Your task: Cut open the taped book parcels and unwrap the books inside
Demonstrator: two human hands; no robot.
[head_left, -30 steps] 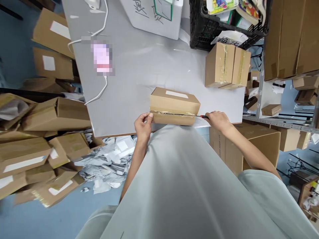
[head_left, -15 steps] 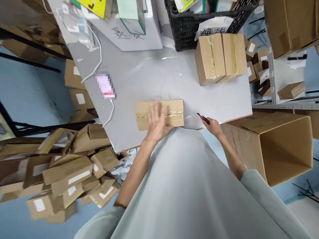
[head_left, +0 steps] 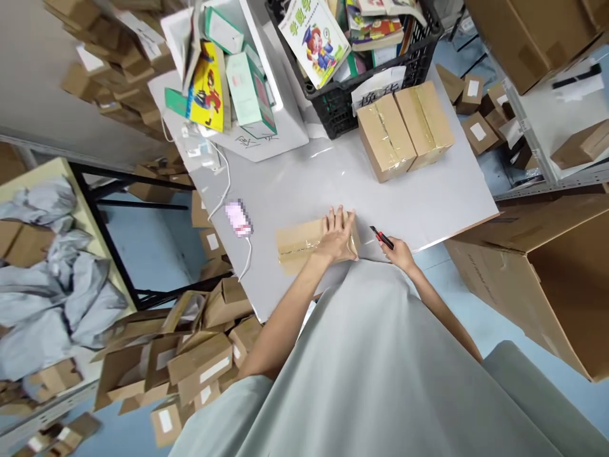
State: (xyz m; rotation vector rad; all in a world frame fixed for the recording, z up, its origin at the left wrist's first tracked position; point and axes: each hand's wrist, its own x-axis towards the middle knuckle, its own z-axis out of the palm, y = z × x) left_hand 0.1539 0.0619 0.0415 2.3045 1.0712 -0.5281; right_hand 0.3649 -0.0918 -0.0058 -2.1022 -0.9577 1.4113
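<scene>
Grey table (head_left: 309, 181) bears the taped carton (head_left: 301, 236) near its front edge; the left hand (head_left: 335, 238), fingers spread, has shifted to the carton's right end; the right hand (head_left: 400, 255) grips a cutter (head_left: 383, 238), now off the seam (head_left: 299, 249), so cutting seems paused.

Pixelated device (head_left: 238, 218), probably a phone, taped box (head_left: 295, 245) partly hidden by left hand (head_left: 337, 236), crate (head_left: 333, 115) cropped at top

Matt cardboard box (head_left: 295, 237), glossy tape (head_left: 299, 248)
</scene>
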